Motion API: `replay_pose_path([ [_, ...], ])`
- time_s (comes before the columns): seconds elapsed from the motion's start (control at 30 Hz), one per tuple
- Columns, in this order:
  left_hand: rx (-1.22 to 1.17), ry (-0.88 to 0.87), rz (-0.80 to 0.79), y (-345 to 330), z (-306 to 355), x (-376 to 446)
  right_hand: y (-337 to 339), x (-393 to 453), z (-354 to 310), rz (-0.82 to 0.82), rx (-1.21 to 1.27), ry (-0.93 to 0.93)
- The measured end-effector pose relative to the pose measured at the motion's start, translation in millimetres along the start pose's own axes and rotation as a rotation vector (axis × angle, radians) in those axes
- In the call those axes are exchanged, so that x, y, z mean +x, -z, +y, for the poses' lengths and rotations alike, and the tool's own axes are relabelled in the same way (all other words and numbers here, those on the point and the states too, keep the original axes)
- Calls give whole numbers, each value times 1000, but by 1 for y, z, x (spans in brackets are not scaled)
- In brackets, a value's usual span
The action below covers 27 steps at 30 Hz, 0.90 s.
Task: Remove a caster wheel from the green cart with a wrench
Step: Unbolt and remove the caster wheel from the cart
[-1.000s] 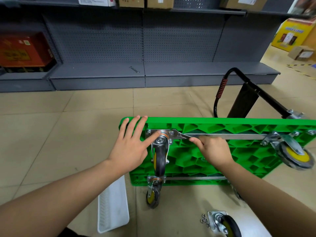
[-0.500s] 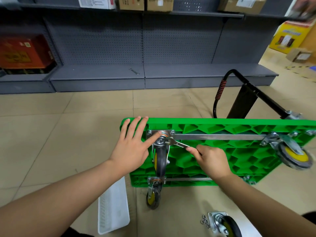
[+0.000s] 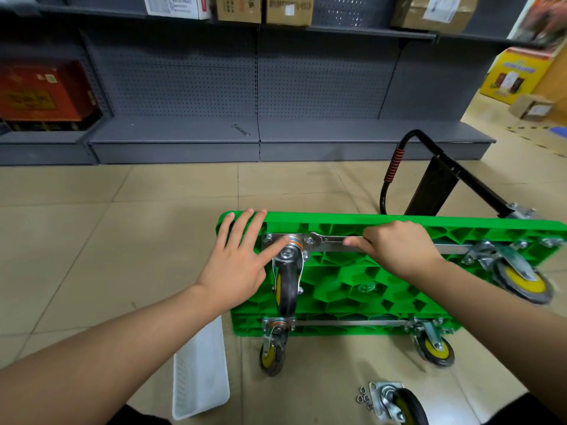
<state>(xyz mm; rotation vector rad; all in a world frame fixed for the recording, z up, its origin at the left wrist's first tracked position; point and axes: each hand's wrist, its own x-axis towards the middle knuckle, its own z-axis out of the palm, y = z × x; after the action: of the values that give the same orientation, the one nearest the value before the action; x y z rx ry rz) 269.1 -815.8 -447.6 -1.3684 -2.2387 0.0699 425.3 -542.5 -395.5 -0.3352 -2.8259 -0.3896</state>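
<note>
1. Change: my right hand (image 3: 399, 248) is swinging the flat silver steel wrench (image 3: 333, 240) upward. Half a second ago its handle was angled down across the green ribs; now it is lying level along the grey metal rail (image 3: 448, 248). The stroke reads as one turn on the nut, so loosening is in progress, not finished.
2. Right hand: closed around the wrench handle, index finger stretched along it.
3. Left hand (image 3: 236, 268): open and flat, holding nothing, fingers spread over the cart's corner, thumb pressing the mounting plate (image 3: 277, 240) as it was a second ago.
4. Task item: black rubber caster wheel with yellow hub in a bright zinc swivel fork (image 3: 287, 285), still bolted at the far-left corner of the upturned green ribbed plastic cart (image 3: 352, 283). The wrench jaw is sitting on the hex nut (image 3: 309, 240) at the plate's right edge.
5. Cart underside: glossy moulded honeycomb, hard-edged; black tubular handle with orange ribbed grip (image 3: 395, 162) folded behind.
6. Loose parts: one detached caster (image 3: 395, 401) with small steel nuts (image 3: 363, 398) just beside it, lying on the beige tiled floor (image 3: 122, 240).
7. Also present: white perforated plastic tray (image 3: 199, 372), near my left forearm.
</note>
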Motion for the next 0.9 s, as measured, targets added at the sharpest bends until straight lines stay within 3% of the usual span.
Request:
replay_pose_path([
  [0.27,14,-2,9,0,1,1,32,23,1,-46,-142,190],
  [0.57,18,-7,24,0,1,1,42,36,4,-94,-211,261],
  [0.73,16,-4,13,0,1,1,35,37,-2,-38,-246,267],
  [0.9,19,-6,15,1,1,1,18,35,5,168,-212,263],
])
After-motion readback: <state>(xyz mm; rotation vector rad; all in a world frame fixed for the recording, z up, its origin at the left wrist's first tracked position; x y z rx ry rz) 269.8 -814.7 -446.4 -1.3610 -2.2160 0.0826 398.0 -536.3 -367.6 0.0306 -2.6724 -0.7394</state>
